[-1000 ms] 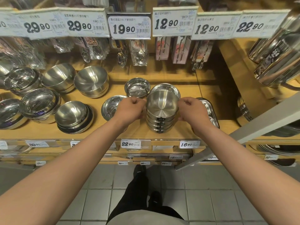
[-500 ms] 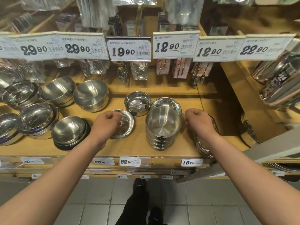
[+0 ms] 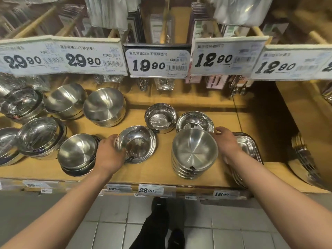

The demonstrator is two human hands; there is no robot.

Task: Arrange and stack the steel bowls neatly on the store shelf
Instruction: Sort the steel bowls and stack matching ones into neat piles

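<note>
A stack of several steel bowls (image 3: 194, 152) stands near the front of the wooden shelf (image 3: 161, 177). Left of it lies a single shallow steel bowl (image 3: 139, 142). My left hand (image 3: 109, 154) grips that bowl's left rim, thumb inside it. My right hand (image 3: 229, 143) is just right of the stack, fingers stretched forward toward another shallow bowl (image 3: 195, 121) behind the stack; it holds nothing. A small deep bowl (image 3: 159, 115) sits further back between them.
More bowl stacks fill the shelf's left half: one at the front (image 3: 77, 154), one behind (image 3: 104, 107) and wrapped ones (image 3: 40, 135) at the far left. Rectangular steel trays (image 3: 248, 146) lie under my right wrist. Price tags (image 3: 158, 62) overhang the shelf.
Both hands left the bowl stack. My left hand moved left and took hold of the shallow bowl's rim. My right hand shifted right and uncurled its fingers.
</note>
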